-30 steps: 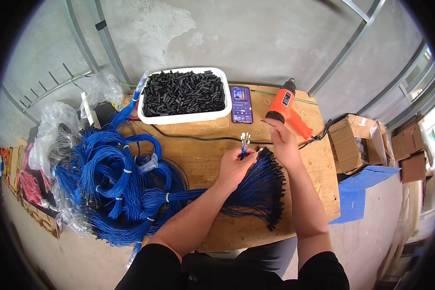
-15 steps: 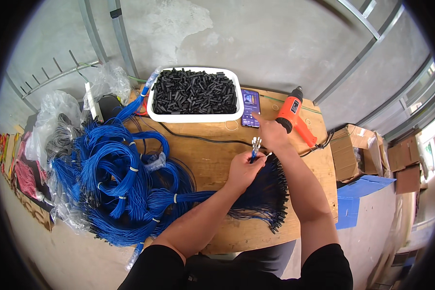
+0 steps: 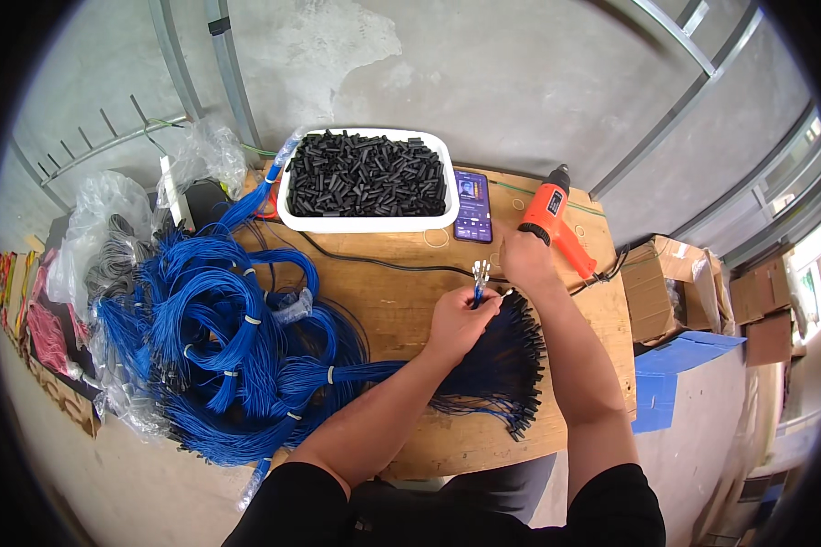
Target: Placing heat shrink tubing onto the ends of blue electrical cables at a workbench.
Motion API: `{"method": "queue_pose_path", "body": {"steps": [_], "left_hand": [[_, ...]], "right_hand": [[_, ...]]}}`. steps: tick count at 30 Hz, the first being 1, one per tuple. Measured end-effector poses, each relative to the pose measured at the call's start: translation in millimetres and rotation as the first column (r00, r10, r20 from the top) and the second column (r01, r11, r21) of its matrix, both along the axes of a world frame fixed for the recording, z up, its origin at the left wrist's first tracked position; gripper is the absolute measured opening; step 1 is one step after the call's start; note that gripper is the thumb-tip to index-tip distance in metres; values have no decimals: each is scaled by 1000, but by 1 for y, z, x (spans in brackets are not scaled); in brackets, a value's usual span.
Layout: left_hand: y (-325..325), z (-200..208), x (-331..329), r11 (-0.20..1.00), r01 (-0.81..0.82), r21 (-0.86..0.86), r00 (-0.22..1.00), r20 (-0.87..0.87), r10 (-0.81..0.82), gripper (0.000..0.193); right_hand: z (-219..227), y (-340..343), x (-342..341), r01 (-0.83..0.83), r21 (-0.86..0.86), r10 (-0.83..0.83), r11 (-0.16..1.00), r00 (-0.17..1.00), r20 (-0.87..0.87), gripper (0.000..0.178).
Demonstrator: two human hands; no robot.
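Observation:
My left hand (image 3: 461,321) is closed in a pinch around a few blue wires with silver metal terminals (image 3: 481,271) standing up out of the fingers. A thin white-tipped piece shows beside the thumb. My right hand (image 3: 525,259) is between the phone (image 3: 472,208) and the orange heat gun (image 3: 547,211), just short of the gun's rear; its fingers are blurred and partly hidden. Under and beside my forearms fans out a bundle of blue wires (image 3: 483,387), their ends capped with black sleeves. The phone's screen is lit.
A white tray (image 3: 367,223) heaped with short black tubes stands at the back of the wooden table (image 3: 401,314). Coiled bundles of blue wire (image 3: 219,310) cover the left side. A black cable (image 3: 383,263) crosses the tabletop. Cardboard boxes (image 3: 657,283) stand to the right.
My right hand has drawn back from the phone, where its index finger pointed at the lower screen, slightly toward the heat gun. My left hand has barely moved.

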State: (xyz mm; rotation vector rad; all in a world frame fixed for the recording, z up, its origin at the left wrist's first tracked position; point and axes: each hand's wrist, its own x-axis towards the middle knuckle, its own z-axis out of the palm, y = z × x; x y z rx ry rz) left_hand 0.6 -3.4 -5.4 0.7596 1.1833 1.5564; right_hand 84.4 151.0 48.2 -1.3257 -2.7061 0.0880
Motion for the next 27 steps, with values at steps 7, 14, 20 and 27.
{"method": "queue_pose_path", "body": {"steps": [7,14,20,27], "left_hand": [[1,-3,1,1000,-2,20,1000,-23,2,12],[2,-4,0,1000,-5,26,1000,-21,5,12],[2,-1,2,1000,1,12,1000,-13,-1,12],[0,1,1,1000,-4,0,999,-32,4,13]], "right_hand": [[5,-2,-7,-6,-22,6,1000,1000,18,48],[6,0,-19,10,-68,-3,998,995,101,53],[-9,10,-14,-47,-12,48,999,997,63,51],[-5,6,-8,-19,-2,19,1000,1000,19,47]]}}
